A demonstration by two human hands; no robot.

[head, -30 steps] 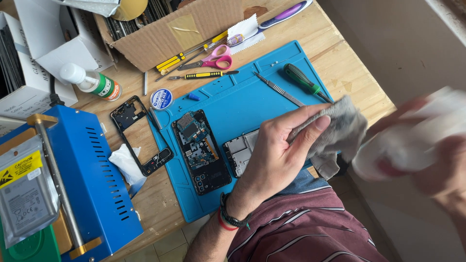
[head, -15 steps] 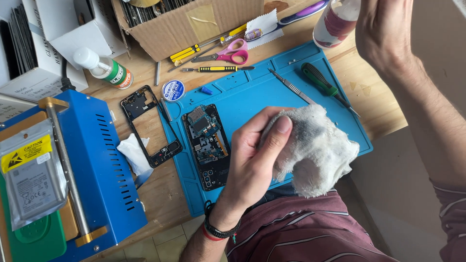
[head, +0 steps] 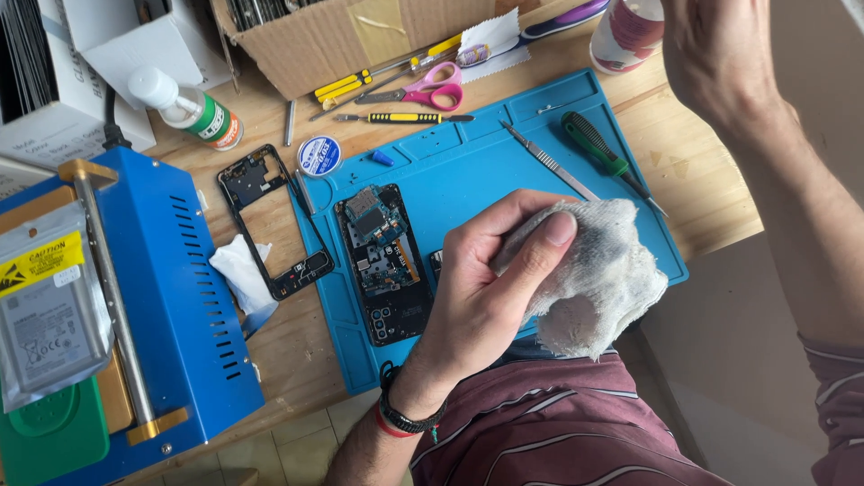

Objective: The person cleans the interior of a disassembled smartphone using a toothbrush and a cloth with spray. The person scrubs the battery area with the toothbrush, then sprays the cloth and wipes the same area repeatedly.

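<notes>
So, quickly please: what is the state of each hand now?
Left hand: closed, holding the white cloth.
Right hand: raised near the bottle; grip cannot be told.

Two hands in view: left hand (head: 486, 297), right hand (head: 720, 54). One grey cloth (head: 594, 270). One blue mat (head: 468, 171). One opened phone (head: 385, 261); one black phone frame (head: 270, 216). Two screwdrivers: yellow-black screwdriver (head: 405, 118), green-handled screwdriver (head: 603, 153). One pink scissors (head: 432, 90). One tweezers (head: 549, 162). Two bottles: green-label bottle (head: 193, 110), white bottle (head: 625, 36). One cardboard box (head: 360, 36). One blue machine (head: 171, 297).
</notes>
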